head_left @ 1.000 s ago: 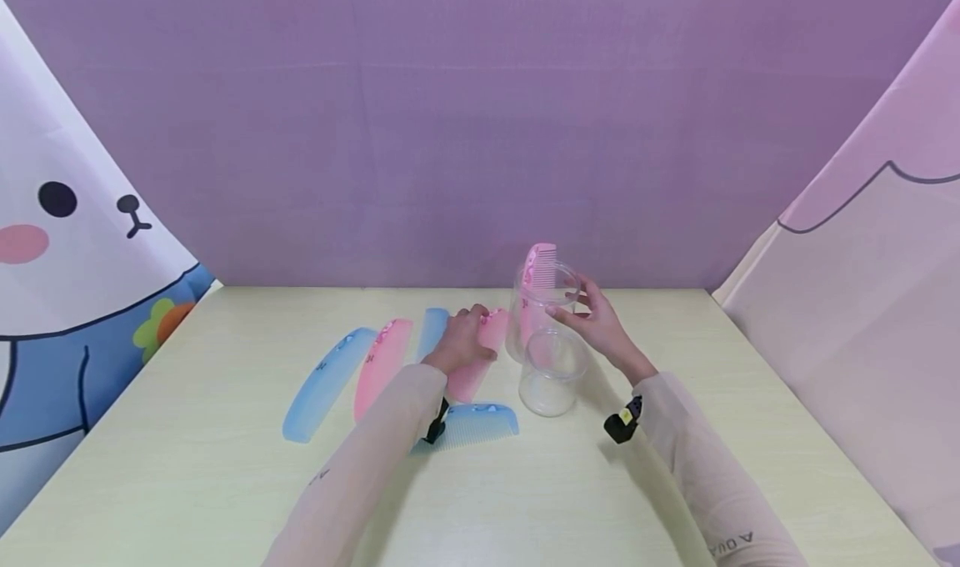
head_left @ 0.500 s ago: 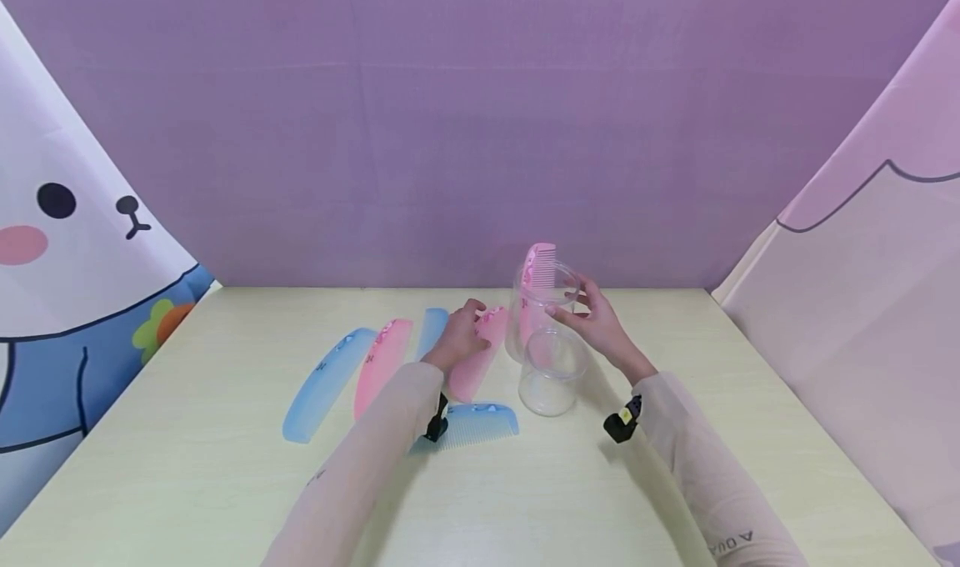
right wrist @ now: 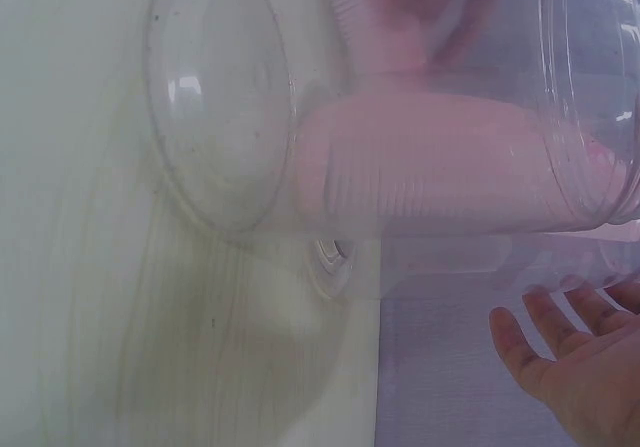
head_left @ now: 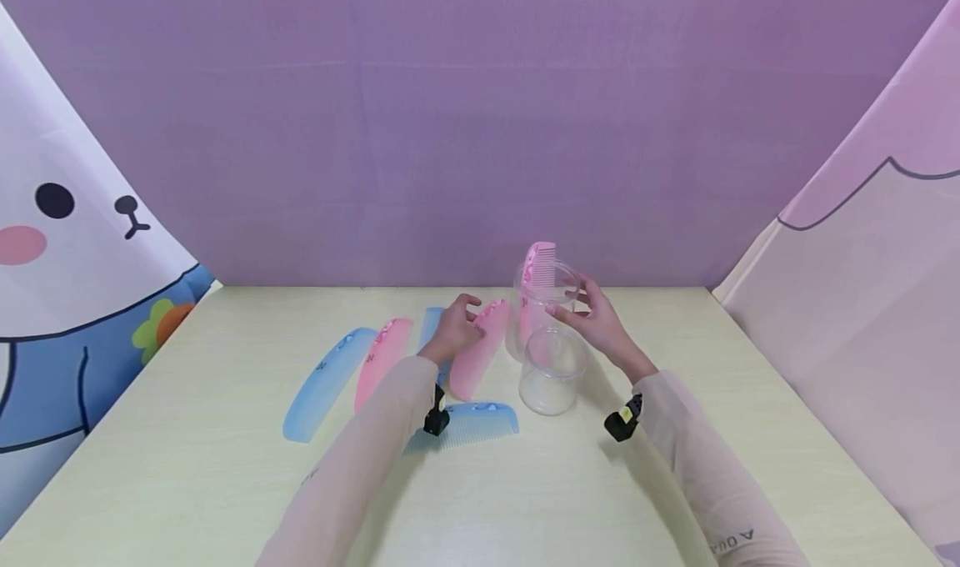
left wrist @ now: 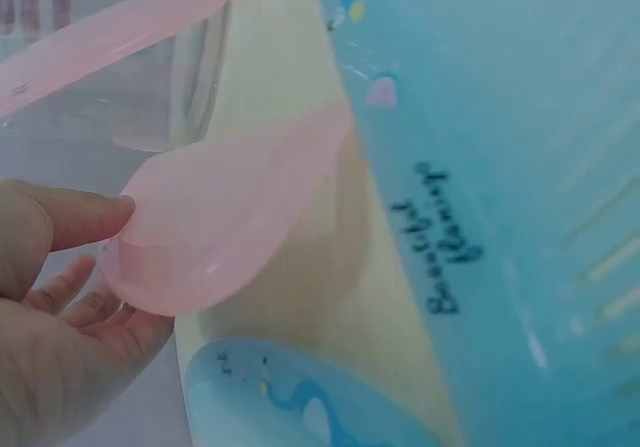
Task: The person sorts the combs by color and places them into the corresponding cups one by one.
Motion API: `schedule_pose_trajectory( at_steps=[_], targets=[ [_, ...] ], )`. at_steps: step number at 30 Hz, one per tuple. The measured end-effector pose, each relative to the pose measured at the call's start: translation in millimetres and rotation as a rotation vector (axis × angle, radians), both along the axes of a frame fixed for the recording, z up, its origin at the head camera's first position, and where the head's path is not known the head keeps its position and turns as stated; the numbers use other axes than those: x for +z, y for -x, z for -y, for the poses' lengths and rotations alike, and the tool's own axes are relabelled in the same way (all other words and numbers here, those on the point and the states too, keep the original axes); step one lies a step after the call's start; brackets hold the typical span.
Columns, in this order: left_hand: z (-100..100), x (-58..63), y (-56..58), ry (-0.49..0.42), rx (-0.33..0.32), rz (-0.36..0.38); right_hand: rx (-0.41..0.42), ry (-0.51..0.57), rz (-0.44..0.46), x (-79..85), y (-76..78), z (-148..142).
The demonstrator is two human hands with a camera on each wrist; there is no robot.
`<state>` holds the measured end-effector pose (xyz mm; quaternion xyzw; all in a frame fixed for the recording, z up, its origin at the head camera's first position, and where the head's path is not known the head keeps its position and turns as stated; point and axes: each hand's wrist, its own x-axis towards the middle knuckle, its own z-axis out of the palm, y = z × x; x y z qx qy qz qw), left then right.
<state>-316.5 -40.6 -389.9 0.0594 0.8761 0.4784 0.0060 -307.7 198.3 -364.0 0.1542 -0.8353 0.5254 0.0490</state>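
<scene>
My left hand (head_left: 455, 327) pinches the edge of a pink comb (head_left: 478, 363) near its far end, which tilts up off the table. Close up in the left wrist view, thumb and fingers (left wrist: 110, 217) grip that comb's rounded end. My right hand (head_left: 600, 325) holds the taller clear plastic cup (head_left: 564, 293) near its rim, thumb in front and fingers behind. Another pink comb (head_left: 539, 268) stands upright inside this cup. Directly in front is a second, shorter clear cup (head_left: 551, 390). The right wrist view shows several fingertips (right wrist: 512, 337) beside the taller cup.
To the left lie a blue comb (head_left: 326, 388) and a pink comb (head_left: 384, 354). A blue comb (head_left: 431, 327) is partly hidden behind my left hand. Another blue comb (head_left: 480, 423) lies crosswise below my left wrist. A purple cloth (head_left: 465, 133) hangs behind the table.
My left hand has shifted slightly left and away from me, and the pink comb's far end has risen a little. My right hand and both cups have stayed put.
</scene>
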Motion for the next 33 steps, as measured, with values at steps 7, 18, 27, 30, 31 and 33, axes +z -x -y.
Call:
schedule_pose_trajectory(
  at_steps=[7,18,27,30,31,33],
  targets=[
    [4,4.3,3.5,-0.033,0.023,-0.017,0.006,0.012,0.004,-0.8,1.1,0],
    [7,14.6,6.4,-0.059,0.037,-0.019,-0.002,-0.003,-0.001,-0.8,1.6,-1],
    [8,28.5,9.2,-0.121,0.061,-0.042,0.003,-0.01,0.048,24.8,-20.7,10],
    [9,32.7,11.3,-0.165,0.054,-0.046,-0.003,-0.007,0.071,21.5,-17.5,8],
    [9,34.5,11.3,-0.181,0.05,-0.044,-0.003,-0.006,0.077,18.7,-14.7,6],
    [10,38.8,10.8,-0.22,0.042,-0.048,-0.005,-0.004,0.077,12.6,-8.9,4]
  ],
)
